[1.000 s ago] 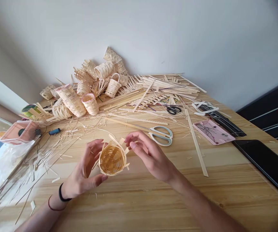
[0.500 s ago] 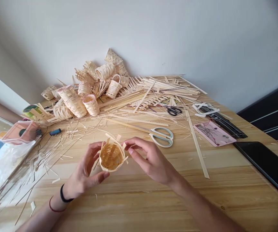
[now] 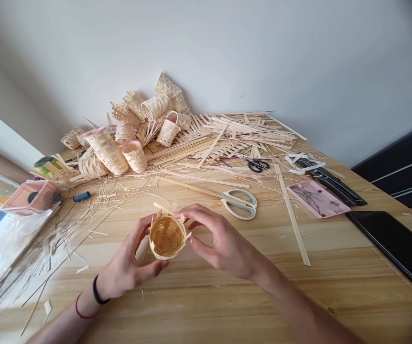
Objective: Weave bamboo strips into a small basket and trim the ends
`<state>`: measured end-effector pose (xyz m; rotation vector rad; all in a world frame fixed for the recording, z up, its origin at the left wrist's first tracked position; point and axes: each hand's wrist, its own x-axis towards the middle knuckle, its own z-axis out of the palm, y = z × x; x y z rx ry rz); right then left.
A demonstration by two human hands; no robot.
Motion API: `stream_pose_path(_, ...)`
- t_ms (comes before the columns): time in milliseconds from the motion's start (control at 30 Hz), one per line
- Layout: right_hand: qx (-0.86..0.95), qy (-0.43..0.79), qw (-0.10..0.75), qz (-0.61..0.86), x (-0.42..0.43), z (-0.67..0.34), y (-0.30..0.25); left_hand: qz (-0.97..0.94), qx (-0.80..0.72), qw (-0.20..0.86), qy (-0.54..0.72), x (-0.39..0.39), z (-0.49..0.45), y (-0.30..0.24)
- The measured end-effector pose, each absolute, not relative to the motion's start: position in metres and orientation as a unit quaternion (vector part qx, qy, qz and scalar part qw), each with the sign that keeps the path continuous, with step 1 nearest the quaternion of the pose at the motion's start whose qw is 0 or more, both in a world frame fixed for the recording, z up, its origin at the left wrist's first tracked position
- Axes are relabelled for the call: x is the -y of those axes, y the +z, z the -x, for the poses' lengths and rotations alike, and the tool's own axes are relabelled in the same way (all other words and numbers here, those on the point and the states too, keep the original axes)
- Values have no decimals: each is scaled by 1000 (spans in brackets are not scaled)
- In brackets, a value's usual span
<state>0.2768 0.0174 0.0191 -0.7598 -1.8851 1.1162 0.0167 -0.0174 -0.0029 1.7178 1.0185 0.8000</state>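
A small woven basket (image 3: 168, 239) of pale wood strips tilts its open mouth toward me, with loose strip ends sticking out around the rim. My left hand (image 3: 134, 258) is wrapped round its left side, thumb along the near edge and fingers partly hidden behind. On the other side, my right hand (image 3: 215, 236) has its thumb and index finger at the right rim, touching the strip ends there. Just beyond, the white-handled scissors (image 3: 240, 203) lie flat on the wooden table (image 3: 206, 306).
Finished-looking baskets (image 3: 105, 148) are heaped at the back left, beside a pile of flat strips (image 3: 252, 129). Black scissors (image 3: 258, 165), a pink tray (image 3: 319, 198) of pins and a black phone-like slab (image 3: 392, 248) lie rightward. A pink bin (image 3: 30, 196) stands left.
The basket has shifted slightly right and toward me with my left hand. My right hand's fingers have moved in from beside the rim to touch its right side.
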Motion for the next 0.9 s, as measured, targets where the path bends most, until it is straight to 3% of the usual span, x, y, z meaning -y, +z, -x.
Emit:
stream_pose_path(233, 704, 504, 397, 304, -17, -284, 25, -752, -391, 414, 332, 19, -19, 8)
stream_pose_path(333, 654, 554, 402, 322, -16, -285, 25, -804, -388, 313, 325, 21, -22, 8)
stream_pose_path(467, 645, 526, 398, 385, -15, -282, 26, -849, -401, 169, 302, 25, -25, 4)
stream_pose_path(633, 630, 511, 398, 428, -12, -272, 20, -879, -375, 91, 280, 28, -30, 2)
stream_pose_path(733, 611, 522, 411, 430, -11, -268, 14, -879, -368, 116, 279, 32, -31, 3)
stream_pose_path(900, 635, 487, 421, 427, -11, -266, 13, -811, -389, 314, 304, 32, -19, 7)
